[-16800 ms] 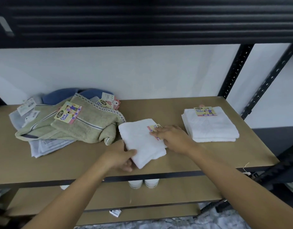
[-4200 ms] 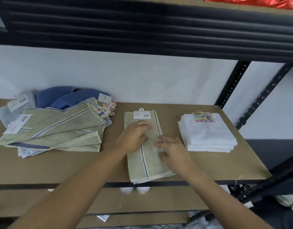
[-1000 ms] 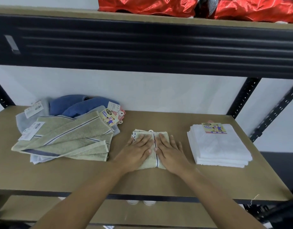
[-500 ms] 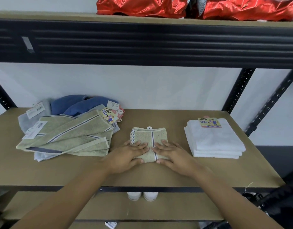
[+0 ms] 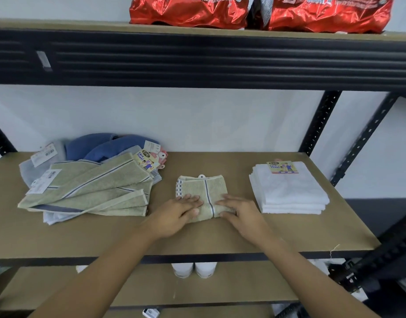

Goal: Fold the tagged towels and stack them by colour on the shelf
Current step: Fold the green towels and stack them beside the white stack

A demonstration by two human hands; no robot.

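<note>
now both hands flat – green towel folded

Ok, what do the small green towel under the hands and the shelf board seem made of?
Small green folded towel: terry cloth, probably cotton; matte nubby pile, woven blue stripe. Tan shelf board: likely fibreboard; smooth, matte, no grain showing.

At my 4 o'clock I read "ENE Face Towel" on the card tag atop the white towel stack. A second tag at 9 o'clock, on the green towel pile, says the same. At 12, the red bag shows "SOCOLA" and "NESTLE". I can't read the small print on the barcode label.
</note>
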